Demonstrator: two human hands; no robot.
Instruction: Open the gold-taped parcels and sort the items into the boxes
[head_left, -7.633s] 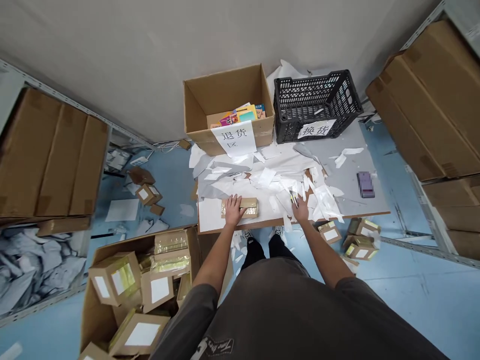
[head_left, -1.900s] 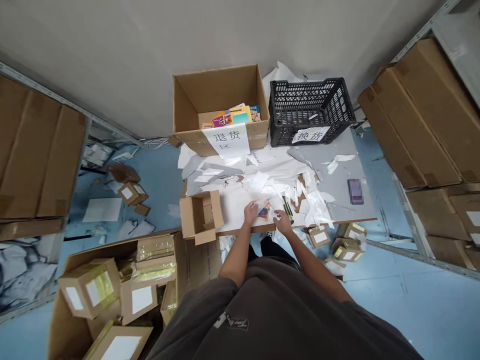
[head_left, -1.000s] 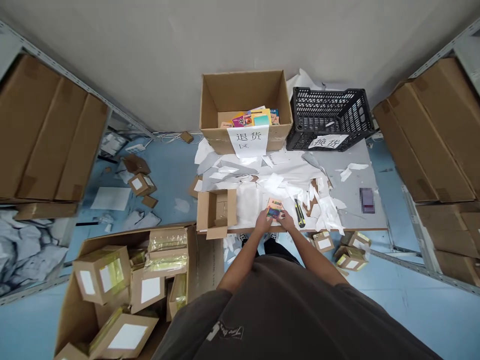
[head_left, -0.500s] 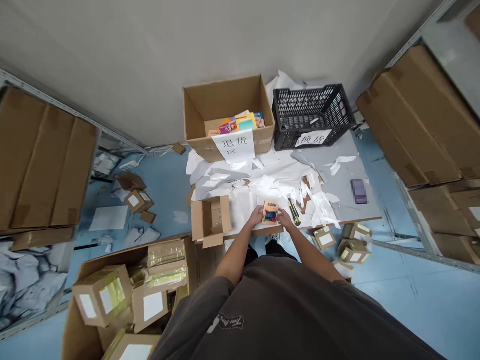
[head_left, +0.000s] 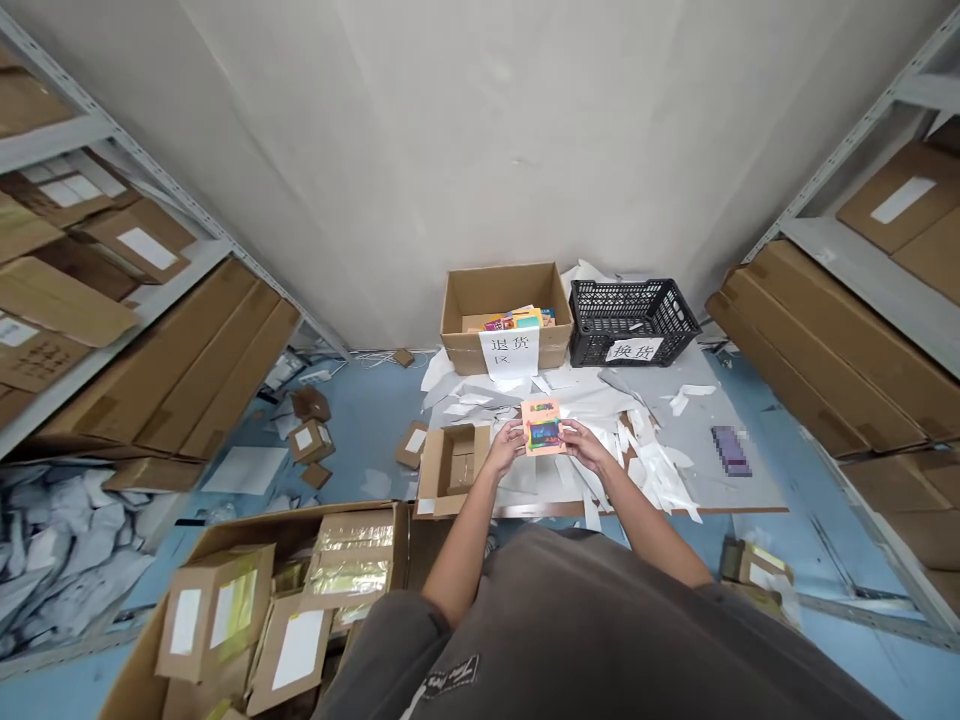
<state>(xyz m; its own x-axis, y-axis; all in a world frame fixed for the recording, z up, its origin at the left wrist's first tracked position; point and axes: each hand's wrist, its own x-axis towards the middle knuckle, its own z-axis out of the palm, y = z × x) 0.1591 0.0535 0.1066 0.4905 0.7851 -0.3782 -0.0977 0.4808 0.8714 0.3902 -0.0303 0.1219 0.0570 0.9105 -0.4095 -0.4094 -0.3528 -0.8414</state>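
Between my two hands is a small peach-orange book [head_left: 541, 412] with a dark, multicoloured picture on its cover, held up over the table. My left hand [head_left: 507, 447] grips its left edge, fingers closed. On the opposite edge my right hand [head_left: 586, 444] pinches it in the same way. Under the book, the table [head_left: 739, 410] is strewn with white paper scraps [head_left: 660, 468]. An open small carton [head_left: 454, 462] stands just left of my left hand. The yellow-and-black utility knife from the earlier view cannot be seen now.
At the table's back stand a cardboard box [head_left: 461, 345] with colourful books [head_left: 517, 319] and a black crate [head_left: 634, 328], both with paper labels. A large carton of parcels [head_left: 375, 548] is at lower left. Shelves [head_left: 840, 255] flank both sides; a blurred purple object [head_left: 730, 450] lies right.
My hands have lifted the book up and away from my body, still holding both edges. My view has tilted upward, showing more wall and shelving. The utility knife has gone out of sight.
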